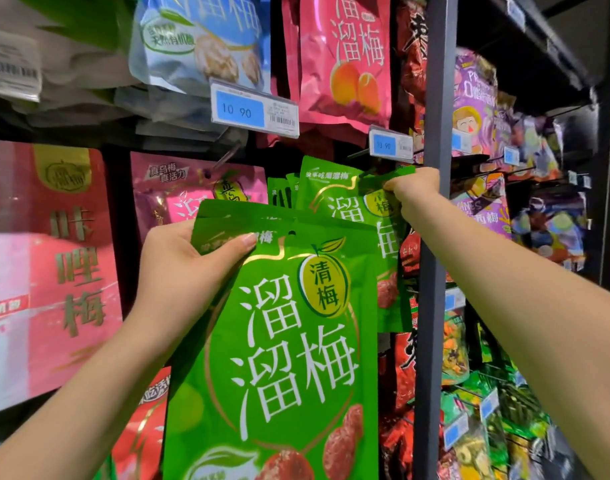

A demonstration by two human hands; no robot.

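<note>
Fingers of the left hand [179, 268] grip the top left corner of a stack of green packets [289, 358]. The thumb [234, 249] lies flat across the front and the other fingers are tucked behind, out of sight. The stack hangs down from that grip, close to the camera, its front packet printed with white characters and red fruit. At least one more green packet edge shows just behind the thumb.

Farther off, up and to the right of those fingers, the right hand [414, 188] reaches to the rack. Its fingers are curled and pinch the top edge of a hanging packet [334, 199], also green, which tilts toward them. More green packets [279, 192] hang edge-on just left of it.

A grey post [435, 271] stands upright directly behind the right-hand fingers, and the forearm crosses in front of it. Just above them a small price tag [390, 144] sits on the end of a hook. A pink packet [345, 57] hangs higher up, with a larger price tag [255, 109] to its left.

Left of the left-hand fingers stands a red box [54, 271], and a pink bag [172, 192] hangs above them. Beyond the post, right of the right-hand fingers, purple packets [474, 98] hang in a dimmer bay.
</note>
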